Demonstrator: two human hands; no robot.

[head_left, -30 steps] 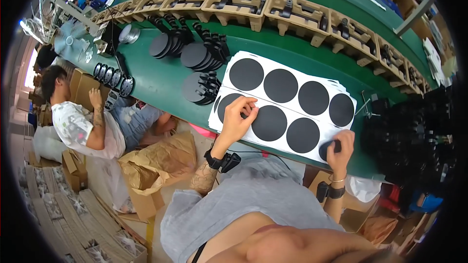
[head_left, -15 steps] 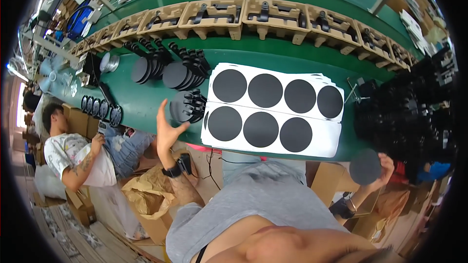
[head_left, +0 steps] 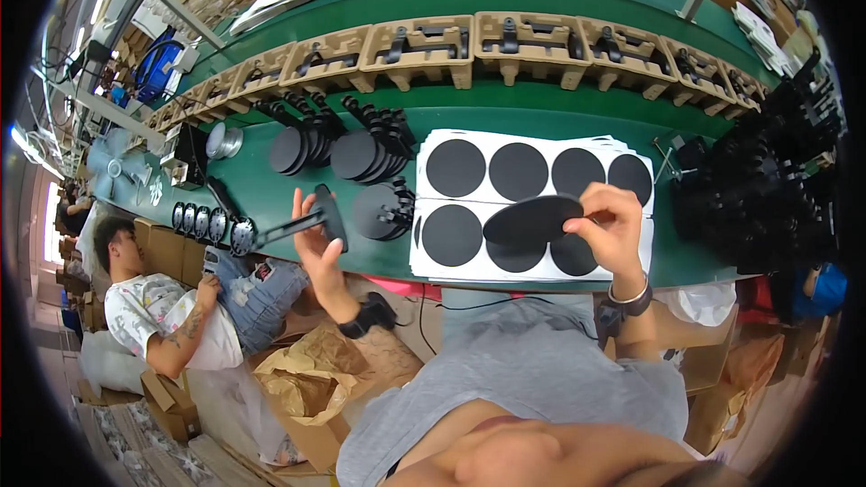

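my left hand [head_left: 317,248] gripping black stand base [head_left: 327,215], right hand [head_left: 613,230] pinching black round pad [head_left: 532,219]; i'd center pad before pressing.

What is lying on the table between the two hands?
In the head view, between the left hand and right hand lie a stack of black round stands and the white sheet's left edge.

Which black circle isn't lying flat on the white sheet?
The black disc pinched in the right hand. It is lifted and tilted above the white sheet, while the other circles lie flat on it in rows.
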